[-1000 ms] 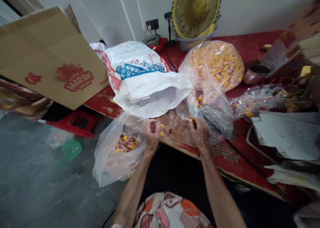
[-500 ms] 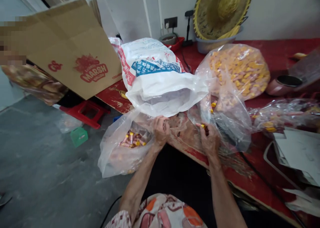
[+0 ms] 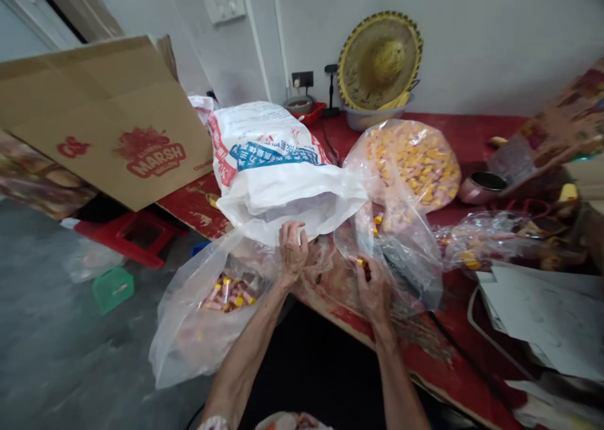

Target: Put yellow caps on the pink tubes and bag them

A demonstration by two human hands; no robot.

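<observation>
My left hand (image 3: 293, 254) is at the lower lip of the open white woven sack (image 3: 283, 175), its fingers curled; whatever they hold is hidden. My right hand (image 3: 374, 286) is closed on a small pink tube with a yellow cap (image 3: 361, 263), just above the worn tabletop. To the left, a clear plastic bag (image 3: 177, 339) hangs open at the table edge, with several yellow-capped pink tubes (image 3: 229, 293) inside. Beyond my right hand lies a big clear bag (image 3: 410, 165) full of similar yellow and pink pieces, its loose mouth spread towards me.
A cardboard box (image 3: 108, 115) leans at the left, above a red stool (image 3: 134, 235) and a green plastic container (image 3: 113, 289) on the floor. A straw hat (image 3: 380, 62), a pink mug (image 3: 481, 187), crumpled plastic (image 3: 500, 235) and white papers (image 3: 547, 310) occupy the red table.
The view has shifted, so things sit lower and further left. My left hand has moved up to the sack's mouth. The right hand still holds the small tube.
</observation>
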